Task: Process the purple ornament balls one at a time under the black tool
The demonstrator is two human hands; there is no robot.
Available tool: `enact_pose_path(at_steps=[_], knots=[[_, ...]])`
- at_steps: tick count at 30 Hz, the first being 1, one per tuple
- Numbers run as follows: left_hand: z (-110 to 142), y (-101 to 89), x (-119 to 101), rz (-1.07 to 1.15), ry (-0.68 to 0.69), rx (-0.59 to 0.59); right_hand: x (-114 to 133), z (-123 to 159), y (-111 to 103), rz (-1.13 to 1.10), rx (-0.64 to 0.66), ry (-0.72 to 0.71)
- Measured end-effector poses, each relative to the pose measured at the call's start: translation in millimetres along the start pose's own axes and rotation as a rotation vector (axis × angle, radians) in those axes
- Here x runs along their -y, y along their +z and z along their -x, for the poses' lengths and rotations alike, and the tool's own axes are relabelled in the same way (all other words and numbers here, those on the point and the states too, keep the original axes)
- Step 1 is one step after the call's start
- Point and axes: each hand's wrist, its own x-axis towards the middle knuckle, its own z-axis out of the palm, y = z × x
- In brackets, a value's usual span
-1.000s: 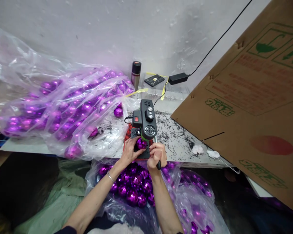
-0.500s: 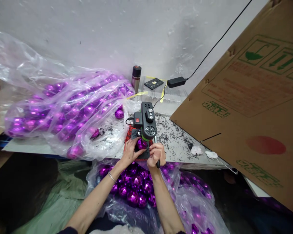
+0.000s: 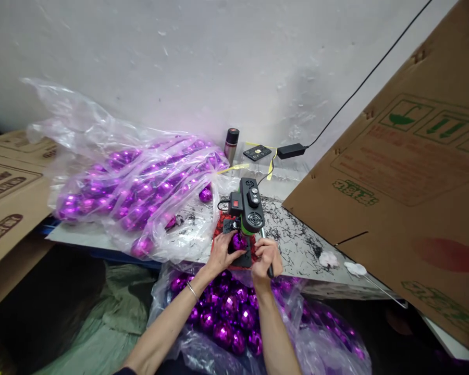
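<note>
On the carton [image 3: 391, 208] right of the machine [image 3: 251, 205], green umbrella and arrow marks showed; its red and green lettering could not be read, nor could the brown print on the box [image 3: 33, 179] far left of the machine. Since half a second earlier, the view had swung to take in more of that box, while both hands kept their places. The machine's long head ran from the wall [image 3: 203, 78] side toward the person, its front end above a purple ball [image 3: 239, 242], which the left hand [image 3: 221, 252] grasped between fingers and thumb. The right hand [image 3: 267, 255] clenched the lever [image 3: 270, 272] right of the machine, its black end pointing toward the person.
</note>
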Motion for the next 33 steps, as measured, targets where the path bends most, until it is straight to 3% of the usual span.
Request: enact_pose_path(at_steps=[3, 5, 9, 11, 14, 18, 20, 22, 25, 28, 33], knots=[[14.8, -4.8, -1.0, 0.052, -0.011, -0.033, 16.0, -21.6, -1.1, -0.007, 0.031, 0.14], [38.5, -10.2, -1.1, 0.051, 0.033, -0.069, 22.3, -29.1, -1.8, -0.006, 0.047, 0.202], [94.6, -20.9, 0.8, -0.053, 0.232, -0.027, 21.5, -23.5, -1.7, 0.007, 0.029, 0.186], [102.1, -27.1, 2.3, -0.088, 0.292, 0.018, 19.0, -17.7, -1.1, 0.01, 0.018, 0.17], [61.5, -43.4, 6.2, -0.092, 0.18, -0.065, 18.1, -14.7, -0.2, 0.007, 0.018, 0.163], [-55.3, -77.2, 17.0, -0.066, -0.244, -0.346, 20.4, -17.1, 1.8, 0.005, 0.004, 0.152], [-105.9, -91.1, 23.4, -0.063, -0.496, -0.35, 20.8, -17.2, 3.0, 0.008, -0.011, 0.139], [-137.7, -98.5, 28.6, -0.057, -0.592, -0.327, 20.1, -16.2, 3.5, 0.012, -0.016, 0.124], [-154.5, -100.8, 32.4, -0.023, -0.638, -0.293, 18.6, -14.4, 2.8, 0.017, -0.005, 0.111], [-150.1, -103.0, 31.9, 0.041, -0.669, -0.285, 19.0, -14.5, 2.2, 0.025, 0.013, 0.114], [-100.5, -103.1, 22.8, 0.301, -0.663, -0.288, 25.9, -22.7, 4.3, 0.028, 0.006, 0.179]])
